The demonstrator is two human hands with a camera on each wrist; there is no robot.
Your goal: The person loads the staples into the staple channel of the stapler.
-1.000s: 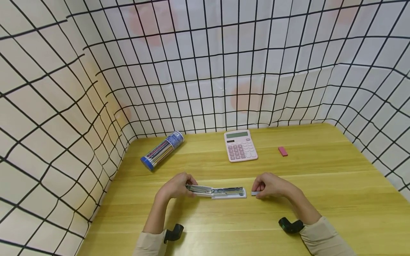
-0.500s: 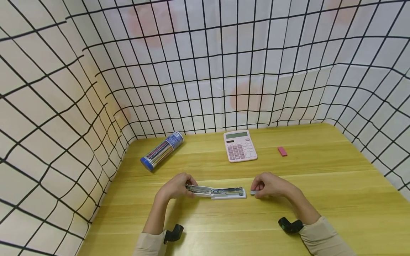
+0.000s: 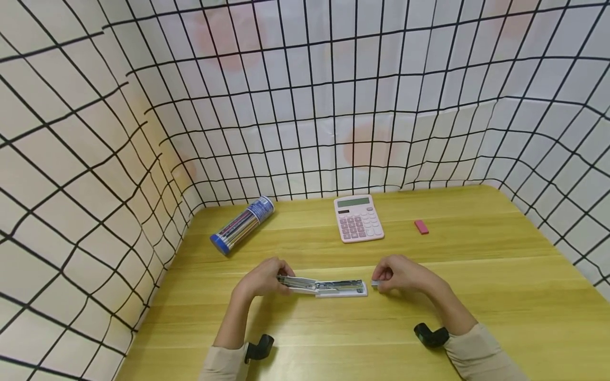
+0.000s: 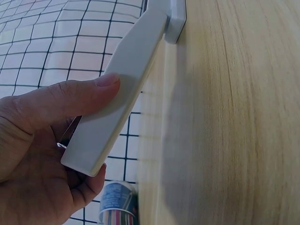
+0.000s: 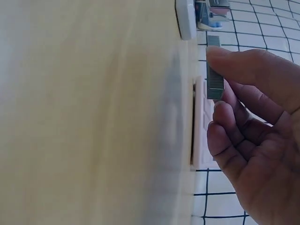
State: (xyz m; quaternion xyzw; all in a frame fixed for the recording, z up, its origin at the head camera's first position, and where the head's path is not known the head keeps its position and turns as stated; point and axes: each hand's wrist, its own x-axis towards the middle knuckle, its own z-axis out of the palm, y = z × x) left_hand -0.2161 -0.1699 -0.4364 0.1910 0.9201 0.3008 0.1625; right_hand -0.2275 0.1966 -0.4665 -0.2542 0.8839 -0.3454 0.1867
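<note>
A white stapler (image 3: pixel 340 291) lies swung wide open on the table, its metal rail and channel exposed. My left hand (image 3: pixel 262 279) grips the raised end of its top arm, tilted slightly above the wood. In the left wrist view, the thumb presses on the smooth outer face of the stapler arm (image 4: pixel 124 70), with fingers curled behind. Just beyond the stapler's right end, my right hand (image 3: pixel 402 273) pinches a short grey strip of staples (image 5: pixel 215 86) between thumb and fingers. A small gap separates the strip from the stapler base in the head view.
A pink calculator (image 3: pixel 359 219) lies behind the stapler. At the back left is a clear tube of pencils (image 3: pixel 242 225) with a blue cap. A small pink eraser (image 3: pixel 421 227) sits at the right. Grid-patterned cloth (image 3: pixel 305 106) walls the table's back and sides.
My right hand has shifted slightly left and away from me, bringing the staple strip a little nearer the stapler's end. My left hand and the stapler hold still.
</note>
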